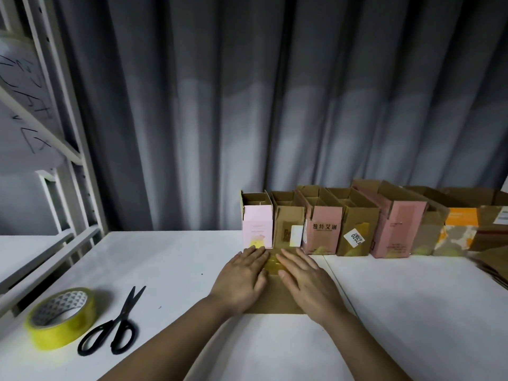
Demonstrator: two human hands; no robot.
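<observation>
Box (275, 298): a flattened piece of brown cardboard, matte and smooth. It lies on the white table (165, 257) at mid-scene, just near of a row of cartons (354, 226). As far as it shows between the hands, its long axis runs near to far. Its straight near edge lies square across the view, and its far end reaches right up to the cartons. The hands cover its sides, so its full outline cannot be told.

A glossy, yellowish strip of tape (272, 264) lies on its far part, along the same near-to-far line.

The left hand (239, 279) lies flat on the box's left half, palm down and fingers straight, pointing far. The right hand (305, 281) lies flat on the right half, its fingers angled far-left toward the strip. Neither hand grips anything; both only press, and the strip shows in the gap between them.

The cartons stand upright with open tops, some brown, some pink, one orange, several bearing labels.

Near left on the table, a roll (61, 317) of yellow tape lies on its side. Just right of it lie black scissors (115, 323), shut, with the blades pointing far.

A grey pleated curtain (275, 105) hangs behind, and a pale metal rack (68, 160) stands at far left.
</observation>
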